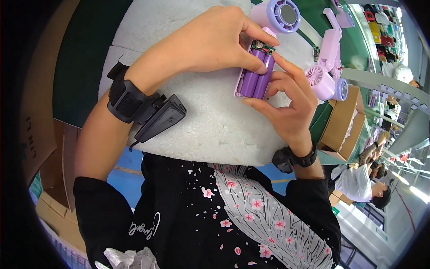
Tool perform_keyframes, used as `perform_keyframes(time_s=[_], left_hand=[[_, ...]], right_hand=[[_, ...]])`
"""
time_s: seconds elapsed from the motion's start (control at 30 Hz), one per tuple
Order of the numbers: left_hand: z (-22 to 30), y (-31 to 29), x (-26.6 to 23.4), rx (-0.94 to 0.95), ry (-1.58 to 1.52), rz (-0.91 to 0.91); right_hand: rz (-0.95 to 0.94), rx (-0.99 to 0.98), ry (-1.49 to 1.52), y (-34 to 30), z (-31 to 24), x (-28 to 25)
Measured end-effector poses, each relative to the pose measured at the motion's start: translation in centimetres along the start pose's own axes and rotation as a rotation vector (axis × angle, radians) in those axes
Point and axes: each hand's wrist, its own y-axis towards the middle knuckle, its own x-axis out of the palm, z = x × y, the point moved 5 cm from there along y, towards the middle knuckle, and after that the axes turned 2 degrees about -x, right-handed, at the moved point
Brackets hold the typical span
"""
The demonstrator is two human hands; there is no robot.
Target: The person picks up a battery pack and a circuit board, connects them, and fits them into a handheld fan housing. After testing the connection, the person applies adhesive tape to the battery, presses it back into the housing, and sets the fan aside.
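Observation:
A handheld fan lies before me with its light-purple handle (pixel 238 85) uncovered. Two purple battery cells (pixel 256 80) sit side by side in the handle. Beyond them is a small green circuit board (pixel 261 46), then the round purple fan head (pixel 286 15). My left hand (pixel 219 40) reaches across from the left, its thumb pressed on the upper part of the cells and its fingers bent round the board end. From the right, my right hand (pixel 291 94) grips the cells' side, index fingertip near the board and thumb near the bottom end. Some of its fingertips are hidden behind the cells.
White foam sheeting (pixel 210 121) covers the work surface. More pink-purple fans (pixel 320 80) lie to the right, beside an open cardboard box (pixel 342 123). A black device (pixel 161 119) is strapped to my left wrist. A person in a white shirt (pixel 354 184) is at the far right.

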Motion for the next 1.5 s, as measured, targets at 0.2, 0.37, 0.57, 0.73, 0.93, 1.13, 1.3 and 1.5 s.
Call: perform_keyframes(time_s=[0.2,0.37,0.57,0.73,0.93,1.13,1.3,1.5], left_hand=[[0.3,0.1,0.0,-0.061,-0.077,-0.024],[0.0,0.1,-0.2,-0.077,-0.09,-0.018],[0.2,-0.2,-0.2,-0.07,-0.13,-0.026],[0.0,0.0,-0.1,-0.084,-0.075,-0.042],[-0.8,-0.4,0.0,-0.083,-0.058,0.082],[-0.6,-0.4,0.1,-0.151,-0.035,0.05],[-1.0,-0.5,0.0,-0.152,-0.051,0.065],[-1.3,-0.3,-0.1,-0.06,-0.089,0.103]], right_hand=[[-0.002,-0.07,-0.06,-0.3,-0.3,0.1],[0.0,0.008,-0.015,0.8,-0.2,0.1],[0.006,0.02,0.009,0.9,-0.2,0.4],[-0.037,0.044,-0.07,0.6,-0.2,0.8],[0.033,0.102,-0.011,0.6,0.1,-0.1],[-0.105,-0.046,-0.443,-0.9,-1.9,-0.3],[-0.256,-0.004,-0.513,-1.0,-2.3,0.8],[-0.242,-0.026,-0.474,-0.6,-2.2,1.2]])
